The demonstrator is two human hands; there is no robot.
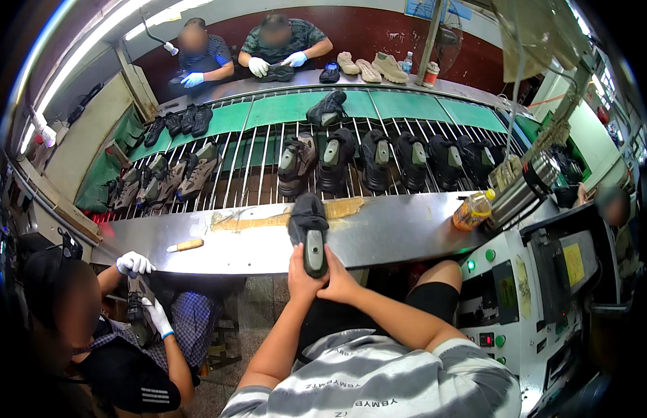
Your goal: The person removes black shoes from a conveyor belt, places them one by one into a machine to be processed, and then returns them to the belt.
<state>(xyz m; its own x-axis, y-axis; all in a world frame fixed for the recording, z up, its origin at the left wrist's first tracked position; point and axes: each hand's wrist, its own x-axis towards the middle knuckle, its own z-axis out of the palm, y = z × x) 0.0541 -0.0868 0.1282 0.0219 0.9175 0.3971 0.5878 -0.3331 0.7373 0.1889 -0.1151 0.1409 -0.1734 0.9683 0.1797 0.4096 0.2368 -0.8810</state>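
Note:
A black shoe (307,210) with a grey-green shoe last (314,252) set in its opening is in front of me at the metal bench's near edge. Its toe points away from me, over the bench top. My left hand (302,277) is closed round the heel end from the left. On the other side my right hand (340,281) grips the same end, with the fingers close to those of the left. The undersides of both hands' grip are hidden by the shoe. To the left on the bench lies a knife (185,245) with a wooden handle.
Beyond the metal bench (400,237), several lasted shoes (376,160) stand on a rod rack (250,164). A drink bottle (473,210) and a steel flask (522,191) stand at right, above a control panel (491,299). At left, a gloved person holds a shoe (140,310); two people work across.

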